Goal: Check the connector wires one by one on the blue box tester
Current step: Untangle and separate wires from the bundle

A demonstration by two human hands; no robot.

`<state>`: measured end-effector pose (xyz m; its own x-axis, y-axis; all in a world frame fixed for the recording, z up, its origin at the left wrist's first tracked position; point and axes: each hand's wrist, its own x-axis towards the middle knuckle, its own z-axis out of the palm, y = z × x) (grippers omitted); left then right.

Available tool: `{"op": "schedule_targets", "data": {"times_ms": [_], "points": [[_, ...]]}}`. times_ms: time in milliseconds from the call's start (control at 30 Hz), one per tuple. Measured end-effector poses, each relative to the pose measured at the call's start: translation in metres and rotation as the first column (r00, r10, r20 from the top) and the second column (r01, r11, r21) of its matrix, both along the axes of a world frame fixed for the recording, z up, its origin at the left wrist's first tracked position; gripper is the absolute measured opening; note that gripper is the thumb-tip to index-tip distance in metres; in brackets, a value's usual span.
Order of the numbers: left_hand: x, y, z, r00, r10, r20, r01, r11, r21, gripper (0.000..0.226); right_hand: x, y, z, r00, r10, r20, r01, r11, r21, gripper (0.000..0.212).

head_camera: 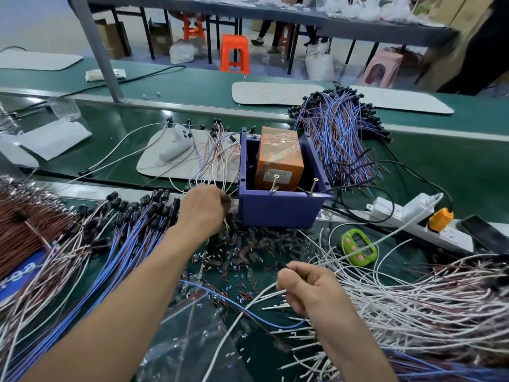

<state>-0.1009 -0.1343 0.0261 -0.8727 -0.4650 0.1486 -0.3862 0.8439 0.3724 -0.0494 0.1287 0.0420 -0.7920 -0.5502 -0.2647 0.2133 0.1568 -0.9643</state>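
Left hand (pixel 203 208) grips a fan of thin wires (pixel 217 161) just left of the blue box tester (pixel 278 213), which stands mid-table (pixel 440 166). Right hand (pixel 305 285) pinches 1 connector wire (pixel 281 266), near the tester's front. Advised: present only this wire to the 2 screws (pixel 275 182), keeping the gripped bunch clear.

Label (pixel 275 176) in blue box tester (pixel 278 210) unreadable; blue packet print (pixel 16 274) blurred.
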Motion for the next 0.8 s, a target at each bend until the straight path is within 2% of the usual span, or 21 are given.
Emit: {"op": "schedule_targets", "data": {"times_ms": [100, 167, 200, 267, 333, 400, 500, 633, 733, 800], "points": [[0.018, 0.002, 0.009, 0.979, 0.130, -0.160, -0.119, 0.990, 0.078, 0.014, -0.002, 0.001, 0.000, 1.000, -0.015, -0.014, 0.015, 1.000, -0.027, 0.029], [0.039, 0.005, 0.018, 0.931, 0.255, -0.261, -0.178, 0.942, 0.284, 0.009, -0.005, 0.002, 0.002, 0.999, -0.019, -0.038, 0.017, 0.998, -0.063, 0.026], [0.051, 0.010, 0.023, 0.904, 0.298, -0.305, -0.157, 0.897, 0.413, 0.007, -0.006, 0.002, 0.003, 0.998, -0.019, -0.053, 0.014, 0.996, -0.089, 0.026], [0.074, 0.027, 0.030, 0.873, 0.300, -0.383, -0.009, 0.797, 0.604, 0.016, -0.011, 0.000, 0.004, 0.996, -0.013, -0.094, 0.000, 0.990, -0.143, 0.021], [0.090, 0.048, 0.033, 0.864, 0.257, -0.432, 0.127, 0.721, 0.682, 0.027, -0.017, -0.003, 0.003, 0.991, 0.004, -0.133, -0.028, 0.984, -0.176, 0.014], [0.098, 0.069, 0.031, 0.884, 0.216, -0.414, 0.171, 0.675, 0.718, 0.029, -0.021, -0.004, 0.001, 0.982, 0.047, -0.181, -0.074, 0.987, -0.143, 0.020], [0.104, 0.090, 0.027, 0.914, 0.155, -0.376, 0.182, 0.672, 0.718, 0.028, -0.022, -0.003, -0.002, 0.962, 0.100, -0.254, -0.123, 0.989, -0.077, 0.021], [0.111, 0.100, 0.021, 0.902, 0.063, -0.428, 0.251, 0.729, 0.636, 0.020, -0.020, -0.001, -0.006, 0.952, 0.128, -0.278, -0.173, 0.974, -0.145, 0.019], [0.118, 0.106, 0.011, 0.851, 0.035, -0.525, 0.264, 0.834, 0.484, 0.018, -0.018, -0.002, -0.010, 0.945, 0.143, -0.294, -0.199, 0.965, -0.170, 0.028], [0.121, 0.106, 0.007, 0.810, -0.031, -0.586, 0.252, 0.920, 0.299, 0.012, -0.018, -0.001, -0.013, 0.938, 0.160, -0.308, -0.220, 0.961, -0.170, 0.034]]}}
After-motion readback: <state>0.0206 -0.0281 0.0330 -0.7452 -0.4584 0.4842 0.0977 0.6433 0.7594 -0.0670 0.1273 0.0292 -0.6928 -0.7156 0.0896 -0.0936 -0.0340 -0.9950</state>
